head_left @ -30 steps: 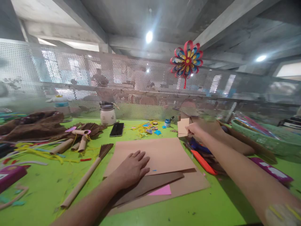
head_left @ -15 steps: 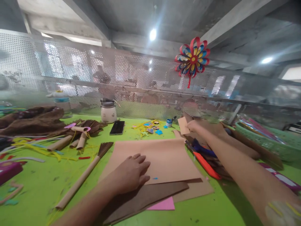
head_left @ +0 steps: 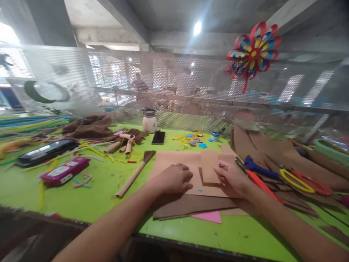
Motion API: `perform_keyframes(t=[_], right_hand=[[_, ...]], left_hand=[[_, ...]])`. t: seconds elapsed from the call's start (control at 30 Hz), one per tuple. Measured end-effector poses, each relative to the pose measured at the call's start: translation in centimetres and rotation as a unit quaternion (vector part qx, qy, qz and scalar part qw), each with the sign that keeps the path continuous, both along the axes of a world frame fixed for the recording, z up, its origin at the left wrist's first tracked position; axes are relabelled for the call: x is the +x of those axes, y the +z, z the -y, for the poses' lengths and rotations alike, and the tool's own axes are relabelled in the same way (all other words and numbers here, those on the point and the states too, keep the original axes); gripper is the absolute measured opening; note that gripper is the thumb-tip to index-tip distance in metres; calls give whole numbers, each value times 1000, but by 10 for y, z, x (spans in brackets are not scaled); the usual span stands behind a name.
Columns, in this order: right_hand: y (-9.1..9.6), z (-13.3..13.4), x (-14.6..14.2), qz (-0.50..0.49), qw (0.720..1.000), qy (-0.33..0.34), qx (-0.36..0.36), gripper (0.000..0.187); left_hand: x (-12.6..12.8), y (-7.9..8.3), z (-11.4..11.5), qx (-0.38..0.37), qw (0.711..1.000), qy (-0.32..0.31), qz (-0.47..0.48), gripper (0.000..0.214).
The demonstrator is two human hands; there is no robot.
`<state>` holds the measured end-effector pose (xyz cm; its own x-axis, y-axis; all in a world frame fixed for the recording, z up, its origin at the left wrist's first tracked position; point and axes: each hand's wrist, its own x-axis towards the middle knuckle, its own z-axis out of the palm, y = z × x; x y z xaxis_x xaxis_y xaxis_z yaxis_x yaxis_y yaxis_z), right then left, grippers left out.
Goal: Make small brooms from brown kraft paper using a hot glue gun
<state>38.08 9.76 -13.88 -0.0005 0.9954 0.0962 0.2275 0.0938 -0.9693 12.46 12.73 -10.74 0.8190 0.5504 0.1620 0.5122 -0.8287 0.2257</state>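
My left hand (head_left: 177, 178) lies with fingers spread on a large light-brown paper sheet (head_left: 177, 160). Pinched by one edge in my right hand (head_left: 230, 175) is a small tan paper rectangle (head_left: 209, 165), held over the sheet and casting a shadow on it. Under the large sheet, darker brown paper (head_left: 188, 206) and a pink paper piece (head_left: 211, 217) stick out toward me. Left of the sheet lies a rolled-paper stick with a fringed dark end, like a small broom (head_left: 133, 176).
Right of the sheet are an orange-handled cutter (head_left: 261, 185), yellow-handled scissors (head_left: 297, 181) and stacked brown paper (head_left: 272, 149). Farther back stand a phone (head_left: 158, 138), a white bottle (head_left: 149, 122) and a small blue jar (head_left: 215, 136). A purple box (head_left: 65, 171) lies at left.
My right hand has brought the small tan paper from the back right to over the large sheet. My left hand stays on the sheet. The view has shifted left.
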Motion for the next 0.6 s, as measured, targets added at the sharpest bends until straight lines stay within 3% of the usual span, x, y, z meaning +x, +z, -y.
perform_keyframes(t=[0.1, 0.23, 0.43, 0.5, 0.6], right_hand=[[-18, 2, -12, 19, 1000, -6, 3, 27], [-15, 2, -13, 68, 997, -22, 23, 51], [-7, 8, -15, 172, 982, -39, 64, 61], [-8, 6, -15, 185, 979, -38, 71, 61], [-9, 3, -14, 172, 982, -32, 70, 63]], left_hand=[[5, 0, -3, -43, 998, 14, 35, 19], [0, 13, -13, -69, 987, 110, 90, 22], [-72, 50, -31, 7, 942, 326, 83, 32], [-97, 49, -29, 5, 925, 377, 45, 35], [-115, 33, -21, -15, 903, 430, 1, 33]])
